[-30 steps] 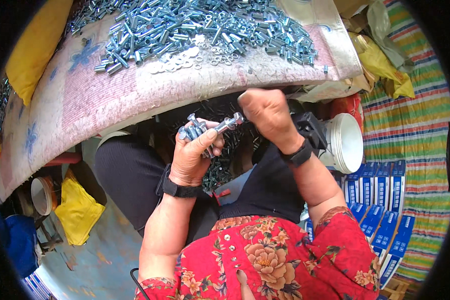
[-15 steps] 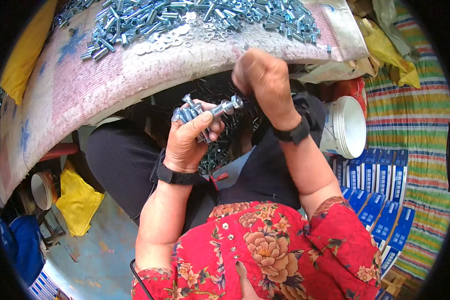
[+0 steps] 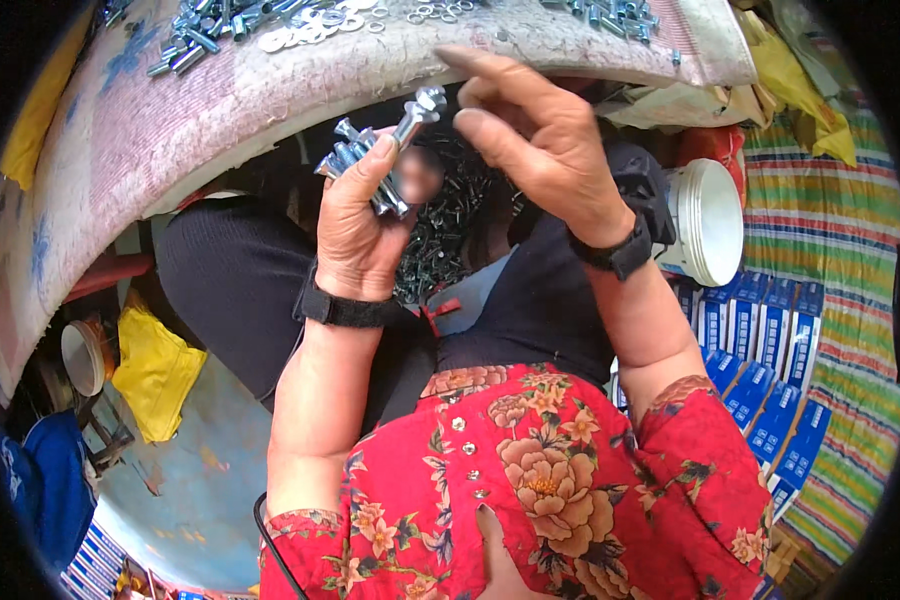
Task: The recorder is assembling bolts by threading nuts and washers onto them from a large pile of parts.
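Note:
My left hand is closed around a bunch of shiny metal bolts, held above my lap. One bolt with a sleeve and a nut sticks up past my thumb. My right hand is raised just right of it, fingers spread and pointing toward the table edge; I see nothing in it. On the cloth-covered table beyond lie loose metal sleeves, flat washers and small rings.
Between my knees is a heap of dark bolts. To the right stand a white bucket and stacked blue boxes. A yellow cloth and a smaller bucket are at the left.
My right hand, blurred and curled near the table edge before, has spread its fingers. The left hand keeps the bolts, a little farther up and left; the view has shifted.

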`<state>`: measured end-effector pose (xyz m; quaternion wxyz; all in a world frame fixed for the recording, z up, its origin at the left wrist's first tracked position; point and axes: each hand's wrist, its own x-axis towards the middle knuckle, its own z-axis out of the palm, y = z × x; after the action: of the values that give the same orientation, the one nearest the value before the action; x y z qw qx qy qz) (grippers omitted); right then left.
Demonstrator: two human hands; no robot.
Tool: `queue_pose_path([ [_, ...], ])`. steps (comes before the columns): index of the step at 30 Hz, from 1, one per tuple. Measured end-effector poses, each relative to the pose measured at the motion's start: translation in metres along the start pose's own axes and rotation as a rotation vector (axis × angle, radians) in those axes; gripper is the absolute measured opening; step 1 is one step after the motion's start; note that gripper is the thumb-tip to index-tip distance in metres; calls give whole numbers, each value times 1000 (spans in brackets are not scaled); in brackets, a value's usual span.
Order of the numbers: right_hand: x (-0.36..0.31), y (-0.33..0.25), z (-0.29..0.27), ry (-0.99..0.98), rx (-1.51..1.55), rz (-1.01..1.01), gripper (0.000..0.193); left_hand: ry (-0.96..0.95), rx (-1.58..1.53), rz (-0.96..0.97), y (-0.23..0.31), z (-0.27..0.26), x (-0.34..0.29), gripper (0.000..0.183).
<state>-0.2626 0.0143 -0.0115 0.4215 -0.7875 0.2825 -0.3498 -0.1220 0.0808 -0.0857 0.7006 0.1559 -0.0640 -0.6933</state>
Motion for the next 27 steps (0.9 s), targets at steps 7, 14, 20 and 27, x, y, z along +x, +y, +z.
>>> queue_pose_path([
  [7, 2, 0, -4, -112, -301, -245, 12, 14, 202, -29, -2, -2, -11, 16],
  [14, -25, 35, 5, -14, -15, 222, 50, 75, 566, -43, -2, -3, -17, 31],
  [20, -15, 37, -8, -21, 82, 292, 29, -26, 597, -64, 6, 2, -10, 54],
  [27, -5, 36, 22, -244, 363, 269, 15, -95, 652, -91, 5, 1, -5, 30],
])
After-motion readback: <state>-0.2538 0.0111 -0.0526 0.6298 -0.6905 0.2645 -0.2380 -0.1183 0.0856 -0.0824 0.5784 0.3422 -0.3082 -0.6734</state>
